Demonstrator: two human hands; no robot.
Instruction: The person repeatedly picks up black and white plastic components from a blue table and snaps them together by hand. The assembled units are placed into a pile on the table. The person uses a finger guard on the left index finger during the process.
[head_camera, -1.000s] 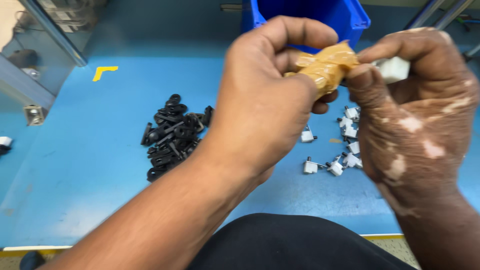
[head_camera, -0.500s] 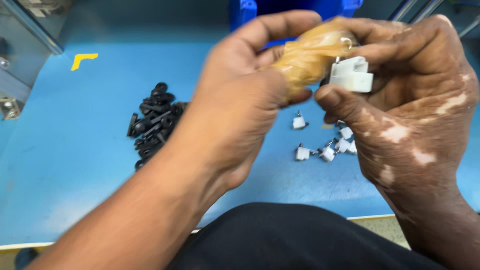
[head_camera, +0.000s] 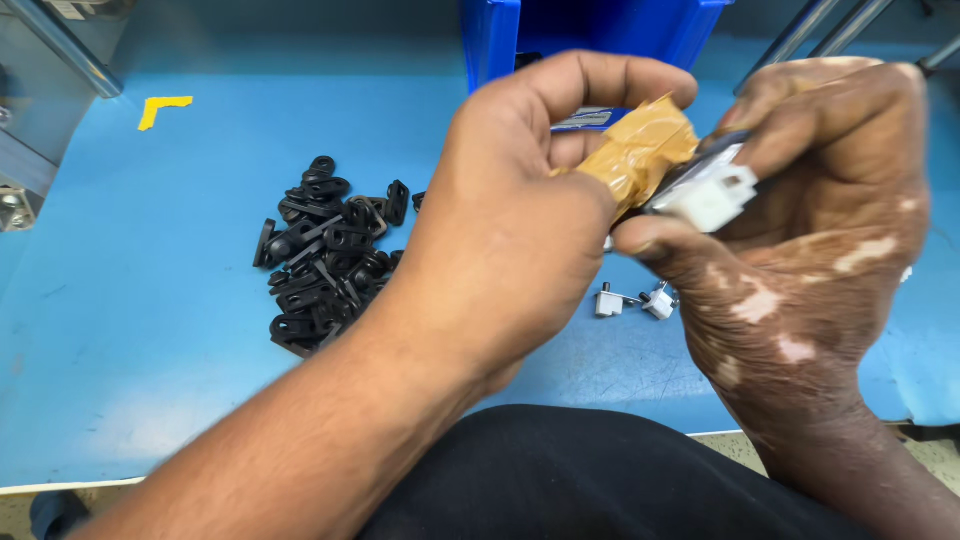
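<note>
The left hand (head_camera: 520, 230) was curled tight around a brown taped bundle (head_camera: 640, 155). Just beside it, the right hand (head_camera: 810, 230) pinched a small white plug (head_camera: 712, 195) at the bundle's end. A pile of black clips (head_camera: 325, 255) lay below and left of the hands.

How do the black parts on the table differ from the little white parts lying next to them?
The black parts are dark, flat looped pieces; the white parts are pale, blocky, with thin prongs. The black parts lie heaped together left of the left hand; only a couple of white parts show, lying loose below the right hand, the rest hidden if any. The black parts are many, the visible white parts few. Both rest on the blue table, untouched.
</note>
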